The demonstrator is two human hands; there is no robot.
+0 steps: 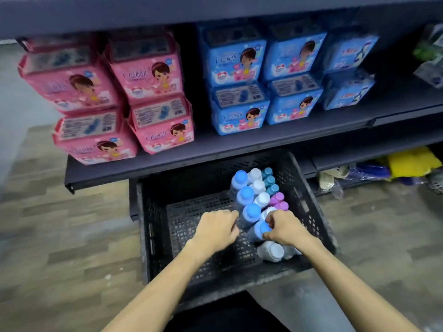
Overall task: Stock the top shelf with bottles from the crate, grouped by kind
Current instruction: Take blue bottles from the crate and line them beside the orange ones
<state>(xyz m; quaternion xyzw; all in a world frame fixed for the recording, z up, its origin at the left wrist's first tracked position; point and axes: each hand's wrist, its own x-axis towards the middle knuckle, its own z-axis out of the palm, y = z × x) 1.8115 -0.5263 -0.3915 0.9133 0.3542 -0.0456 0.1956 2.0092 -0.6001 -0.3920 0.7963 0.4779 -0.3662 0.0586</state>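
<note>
The right hand (285, 230) pinches a light-blue-capped plastic bottle (260, 230). The left hand (217, 230) curls beside a neighbouring blue-capped bottle (250, 213) (whether it grips, I cannot tell). Both bottles stand in the black perforated plastic crate (158, 212), below a dark metal shelf (215, 149).

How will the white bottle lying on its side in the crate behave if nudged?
Lying flat and round, the white bottle would probably roll, though the crate wall and the blue-capped bottle in the right hand would block it. Looks like rigid plastic, likely firm in a grip.
</note>
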